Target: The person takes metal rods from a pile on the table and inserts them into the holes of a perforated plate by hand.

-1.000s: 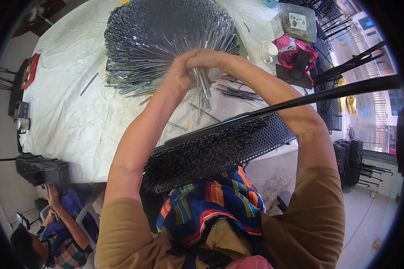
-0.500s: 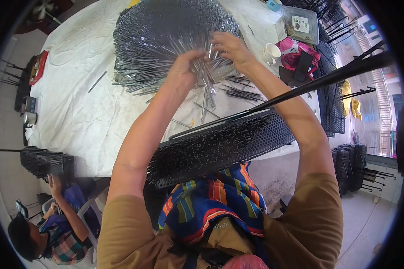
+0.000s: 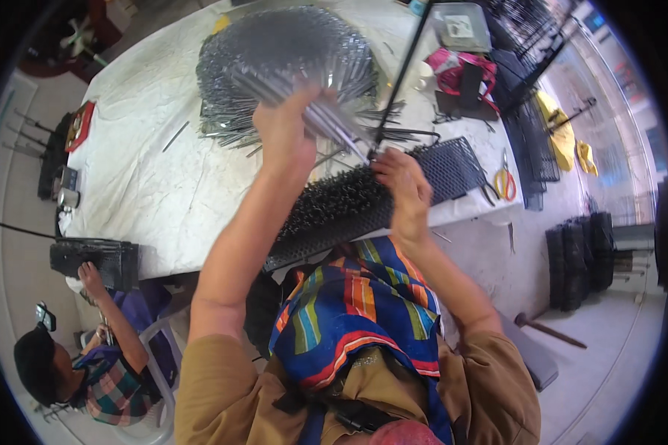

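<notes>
My left hand (image 3: 289, 126) is closed around a bundle of thin grey metal rods (image 3: 334, 122), blurred by motion, above the near side of a big round heap of similar rods (image 3: 289, 37). The bundle slants down to the right. Where its ends meet the lower end of a long black rod (image 3: 404, 78), my right hand (image 3: 407, 185) has its fingers pinched together; what they hold is too blurred to make out. Under both hands lies a black perforated metal rack (image 3: 456, 170), densely filled with small dark wire ends (image 3: 334, 202).
A white cloth (image 3: 141, 178) covers the table. At the right are orange-handled pliers (image 3: 505, 184), a pink bag (image 3: 453, 67), a white mug (image 3: 421, 76) and a clear plastic box (image 3: 462, 28). Another person (image 3: 100, 371) sits at lower left, a hand on a black rack (image 3: 89, 256).
Both hands have left the heap; the left lifts out a bundle while the right has come down and nearer to me. The long black rod has swung from slanting right to steeply upright.
</notes>
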### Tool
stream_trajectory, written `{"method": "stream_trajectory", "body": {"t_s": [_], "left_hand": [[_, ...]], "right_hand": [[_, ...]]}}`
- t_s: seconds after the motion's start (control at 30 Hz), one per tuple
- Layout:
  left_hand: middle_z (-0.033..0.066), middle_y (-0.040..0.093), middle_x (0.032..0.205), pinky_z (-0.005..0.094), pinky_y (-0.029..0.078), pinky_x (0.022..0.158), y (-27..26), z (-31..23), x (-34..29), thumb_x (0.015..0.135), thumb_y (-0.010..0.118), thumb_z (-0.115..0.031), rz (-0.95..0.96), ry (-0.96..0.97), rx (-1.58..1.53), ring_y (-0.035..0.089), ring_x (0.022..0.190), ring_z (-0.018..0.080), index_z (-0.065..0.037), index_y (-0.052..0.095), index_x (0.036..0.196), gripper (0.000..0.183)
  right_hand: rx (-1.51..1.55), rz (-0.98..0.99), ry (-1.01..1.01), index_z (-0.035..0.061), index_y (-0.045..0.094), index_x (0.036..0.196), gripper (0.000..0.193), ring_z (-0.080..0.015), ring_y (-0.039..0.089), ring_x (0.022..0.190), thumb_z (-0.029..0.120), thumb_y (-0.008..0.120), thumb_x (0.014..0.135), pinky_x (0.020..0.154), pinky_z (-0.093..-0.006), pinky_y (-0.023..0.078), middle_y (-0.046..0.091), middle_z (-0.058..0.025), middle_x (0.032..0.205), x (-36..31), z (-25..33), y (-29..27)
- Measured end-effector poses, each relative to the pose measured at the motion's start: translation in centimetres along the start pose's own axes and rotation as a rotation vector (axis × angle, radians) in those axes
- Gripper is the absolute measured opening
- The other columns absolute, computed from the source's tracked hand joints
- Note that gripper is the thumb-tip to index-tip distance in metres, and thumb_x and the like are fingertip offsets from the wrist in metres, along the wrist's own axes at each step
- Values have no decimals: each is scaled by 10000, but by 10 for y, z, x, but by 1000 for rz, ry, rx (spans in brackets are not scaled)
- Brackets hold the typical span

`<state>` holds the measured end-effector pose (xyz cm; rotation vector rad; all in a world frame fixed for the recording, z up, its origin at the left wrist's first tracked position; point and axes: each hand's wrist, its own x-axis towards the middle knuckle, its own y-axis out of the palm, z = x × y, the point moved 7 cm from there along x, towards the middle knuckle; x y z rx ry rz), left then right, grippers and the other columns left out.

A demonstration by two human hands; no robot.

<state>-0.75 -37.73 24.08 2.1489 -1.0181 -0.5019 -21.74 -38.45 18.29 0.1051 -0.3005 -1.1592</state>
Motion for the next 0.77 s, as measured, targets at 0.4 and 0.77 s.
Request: {"method": "stream_trajectory", "body": {"t_s": [0.4,0.77], "left_hand": [[43,661,821,256,500,679,-27,60,-169,765,733,-40,-48,-67,355,617,729,111,27,656,936,199],[134,645,792,345,554,580,-91,125,-271,766,691,-2,321,-742,176,654,677,227,-6,576,1012,271]], "right_hand": [[378,-266,216,21,611,1126,295,-116,600,884,242,467,994,774,-270,480,629,-45,1000,-88,-40,35],[10,373,208,59,463,1389,516,-222,555,1147,262,584,930,1030,-357,394,558,-110,1279,-102,-24,-19]]}}
